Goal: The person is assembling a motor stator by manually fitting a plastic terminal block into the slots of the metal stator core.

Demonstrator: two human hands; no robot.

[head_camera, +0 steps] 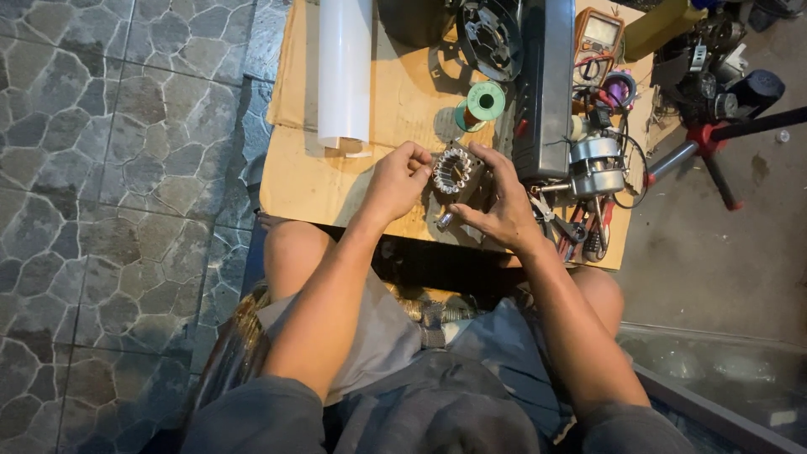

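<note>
A metal motor stator [456,171] with a ring of white slot liners sits upright on a cardboard-covered low table [311,181]. My right hand [500,206] cups it from the right and behind, fingers wrapped around its body. My left hand [397,179] pinches at the stator's left rim with fingertips closed on something too small to make out. Both forearms reach forward over my knees.
A white rolled sheet [344,71] lies at the back left. A green wire spool [483,102], a black box [545,88], a multimeter [595,40], a small motor [595,166] and pliers [580,231] crowd the right side. Stone-tile floor lies left; a tripod leg [714,164] stands right.
</note>
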